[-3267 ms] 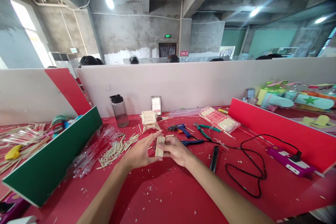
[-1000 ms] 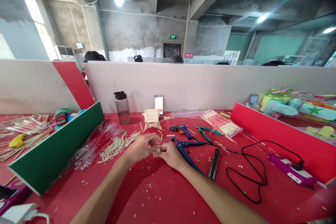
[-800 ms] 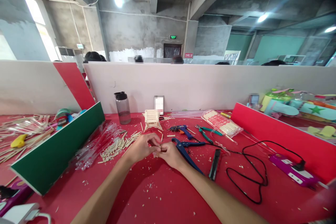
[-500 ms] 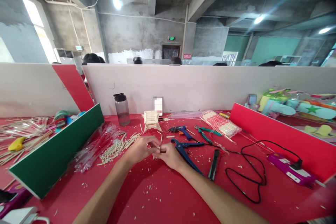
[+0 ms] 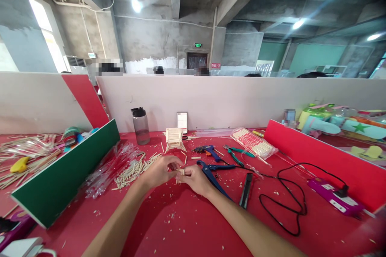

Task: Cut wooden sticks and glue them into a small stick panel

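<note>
My left hand (image 5: pixel 163 172) and my right hand (image 5: pixel 196 179) meet at the middle of the red table. Between their fingertips is a small group of short wooden sticks (image 5: pixel 181 172), partly hidden by the fingers. Both hands are closed on it. Just below the fingers, more stick ends show close to the tabletop; whether they belong to the held piece I cannot tell. Behind the hands stands a small structure built from wooden sticks (image 5: pixel 174 138). Left of my left hand lies a loose pile of cut sticks (image 5: pixel 132 174).
Right of my hands lie a blue cutter (image 5: pixel 214 176), a blue glue gun (image 5: pixel 211 151), green-handled pliers (image 5: pixel 237 154) and a utility knife (image 5: pixel 246 190). A black cable (image 5: pixel 282 204) loops toward a purple power strip (image 5: pixel 334 196). A bottle (image 5: pixel 140 128) and a phone (image 5: pixel 182 121) stand behind.
The fingers have shifted slightly around the held sticks, so more of them shows between the hands. The view has moved a little; the tools and stick structure stay in place.
</note>
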Available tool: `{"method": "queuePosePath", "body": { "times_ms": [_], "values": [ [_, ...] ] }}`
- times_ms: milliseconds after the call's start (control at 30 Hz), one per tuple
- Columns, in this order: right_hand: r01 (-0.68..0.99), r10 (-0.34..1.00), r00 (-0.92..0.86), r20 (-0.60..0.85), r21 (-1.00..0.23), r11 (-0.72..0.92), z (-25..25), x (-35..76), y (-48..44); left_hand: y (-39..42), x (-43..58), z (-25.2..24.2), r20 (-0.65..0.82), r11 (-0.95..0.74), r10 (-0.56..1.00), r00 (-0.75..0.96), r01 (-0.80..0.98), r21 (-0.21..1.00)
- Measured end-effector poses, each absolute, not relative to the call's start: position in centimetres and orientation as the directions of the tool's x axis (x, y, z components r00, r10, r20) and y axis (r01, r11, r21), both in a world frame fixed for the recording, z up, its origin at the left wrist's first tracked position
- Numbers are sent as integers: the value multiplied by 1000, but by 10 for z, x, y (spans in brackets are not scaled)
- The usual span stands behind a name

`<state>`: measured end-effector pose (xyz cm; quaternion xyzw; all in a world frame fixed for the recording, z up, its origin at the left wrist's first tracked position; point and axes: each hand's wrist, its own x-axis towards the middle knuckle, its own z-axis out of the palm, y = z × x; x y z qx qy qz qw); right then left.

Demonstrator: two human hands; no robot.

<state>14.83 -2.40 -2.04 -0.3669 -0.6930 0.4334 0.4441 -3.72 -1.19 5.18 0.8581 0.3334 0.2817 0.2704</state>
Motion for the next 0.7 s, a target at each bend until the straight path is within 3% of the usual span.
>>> {"method": "queuePosePath", "body": {
  "times_ms": [267, 700],
  "values": [
    [67, 893, -345, 290, -941, 331, -23, 148, -24, -11, -36, 48, 258, -526, 776, 575, 367, 767],
    [120, 899, -327, 292, -931, 346, -23, 148, -25, -10, -37, 50, 244, -529, 761, 602, 357, 769]
  ]
}}
